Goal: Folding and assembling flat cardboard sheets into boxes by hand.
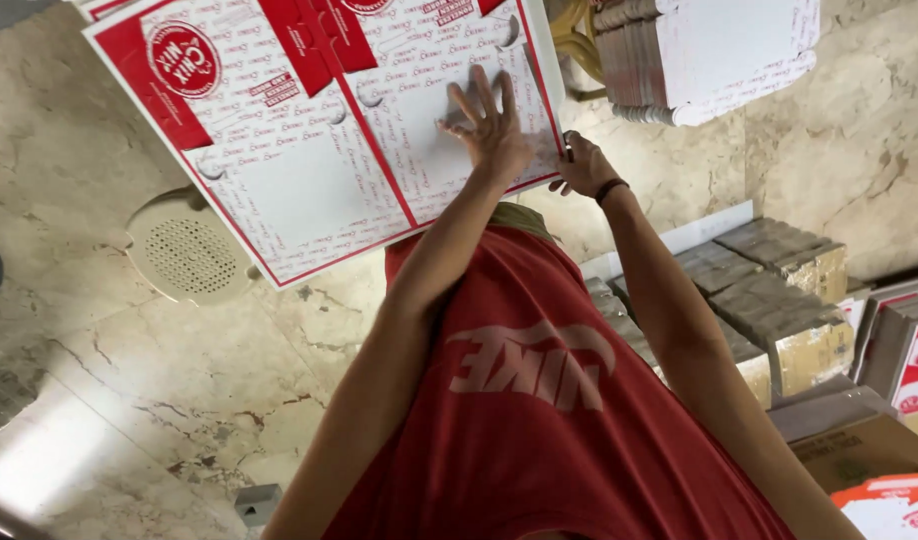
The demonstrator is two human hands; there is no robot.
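Note:
A flat, unfolded white and red cardboard box sheet (319, 150) with printed lettering and a round emblem lies in front of me, over the marble floor. My left hand (489, 125) presses flat on its right panel, fingers spread. My right hand (584, 165), with a dark band at the wrist, pinches the sheet's right edge near the lower corner. My red shirt (539, 420) fills the bottom middle of the view.
A stack of similar flat box sheets (699, 60) sits at the top right. A round beige perforated cover (184, 250) lies on the marble floor (129, 380) at left. Wrapped bundles of cardboard (779, 290), more printed boxes (914, 360) and a brown carton (859, 450) crowd the right side.

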